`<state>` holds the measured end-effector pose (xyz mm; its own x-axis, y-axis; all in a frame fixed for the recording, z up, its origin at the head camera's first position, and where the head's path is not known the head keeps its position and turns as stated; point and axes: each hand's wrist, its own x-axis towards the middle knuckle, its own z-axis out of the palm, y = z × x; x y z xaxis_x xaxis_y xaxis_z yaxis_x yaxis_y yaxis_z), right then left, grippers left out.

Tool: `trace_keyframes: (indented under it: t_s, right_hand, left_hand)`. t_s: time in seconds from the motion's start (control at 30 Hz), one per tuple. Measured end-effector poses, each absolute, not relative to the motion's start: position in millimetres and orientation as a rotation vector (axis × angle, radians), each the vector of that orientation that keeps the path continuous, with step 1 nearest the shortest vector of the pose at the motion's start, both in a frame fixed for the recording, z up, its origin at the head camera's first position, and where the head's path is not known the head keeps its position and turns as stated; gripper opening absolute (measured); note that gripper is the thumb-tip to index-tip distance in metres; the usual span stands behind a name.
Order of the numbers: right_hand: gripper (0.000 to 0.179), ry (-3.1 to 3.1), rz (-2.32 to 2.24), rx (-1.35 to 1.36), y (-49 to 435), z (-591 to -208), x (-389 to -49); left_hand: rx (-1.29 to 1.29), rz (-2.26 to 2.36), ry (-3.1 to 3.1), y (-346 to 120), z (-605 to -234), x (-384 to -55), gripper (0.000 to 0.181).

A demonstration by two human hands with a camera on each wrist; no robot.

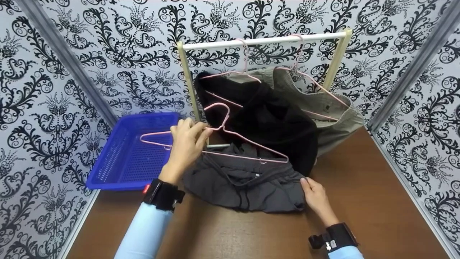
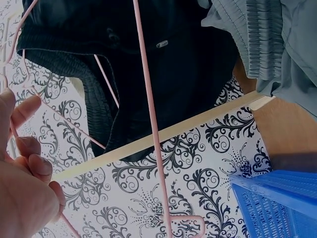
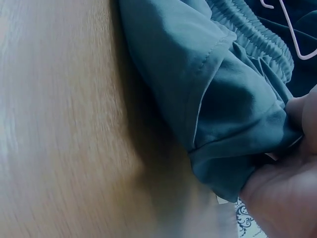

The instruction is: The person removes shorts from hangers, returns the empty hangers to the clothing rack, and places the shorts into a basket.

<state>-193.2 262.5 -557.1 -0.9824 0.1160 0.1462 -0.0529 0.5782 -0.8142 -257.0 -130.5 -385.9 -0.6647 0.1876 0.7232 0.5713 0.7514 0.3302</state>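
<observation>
In the head view we see the left hand [image 1: 187, 140] pinching a pink hanger [image 1: 237, 156] over dark grey shorts [image 1: 264, 194], which spread between the blue basket [image 1: 118, 185] and the right hand [image 1: 317, 196], its fingers clamped on their edge. Only the right wrist view shows us a stitched seam [image 3: 212, 57] near that grip.

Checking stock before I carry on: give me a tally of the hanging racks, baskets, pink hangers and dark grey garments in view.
Hanging racks: 1
Baskets: 1
Pink hangers: 3 (1 in the left hand, 2 on the rack)
Dark grey garments: 1 (held by the right hand)
Total: 6
</observation>
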Motion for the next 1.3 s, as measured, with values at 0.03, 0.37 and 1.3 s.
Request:
trace_keyframes:
  t_s: [0.03,0.37,1.3]
  right_hand:
    - [0.024,-2.631,1.360,-0.055,262.6,-556.9,-193.5]
    - [0.015,-2.586,1.191,-0.011,258.1,-547.4,-195.1]
    - [0.038,-2.497,1.920,0.490,242.8,-516.2,-189.1]
  left_hand:
    - [-0.567,-0.720,-2.256,-130.4,-385.7,-257.0,0.020]
    - [-0.601,-0.726,-2.246,-125.8,-390.3,-258.1,0.019]
    - [-0.796,-0.756,-2.241,-99.1,-397.4,-257.0,0.017]
